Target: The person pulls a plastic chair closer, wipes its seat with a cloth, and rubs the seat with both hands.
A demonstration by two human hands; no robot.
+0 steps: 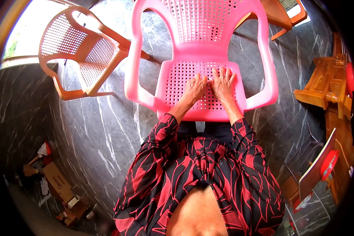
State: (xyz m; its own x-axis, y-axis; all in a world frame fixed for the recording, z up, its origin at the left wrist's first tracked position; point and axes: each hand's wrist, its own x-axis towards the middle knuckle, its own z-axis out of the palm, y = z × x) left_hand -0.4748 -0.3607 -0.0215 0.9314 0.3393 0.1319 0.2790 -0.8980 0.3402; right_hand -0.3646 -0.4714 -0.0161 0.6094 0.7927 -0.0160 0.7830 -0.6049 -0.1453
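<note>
A pink plastic armchair (200,114) with a perforated seat and back stands directly in front of me. My left hand (194,88) rests palm down on the middle of its seat, the fingers slightly bent. Just beside it, my right hand (223,83) lies on the right part of the seat with its fingers spread. The two hands almost touch at the thumbs. Nothing shows in either hand, though the undersides of both are hidden. Both of my sleeves are black with a red pattern.
A brown plastic chair (76,55) stands at the left, and another brown chair (277,15) at the upper right. Wooden furniture (322,82) lines the right side. A cardboard box (58,181) lies among clutter at lower left. The floor (106,126) is dark and marble-patterned.
</note>
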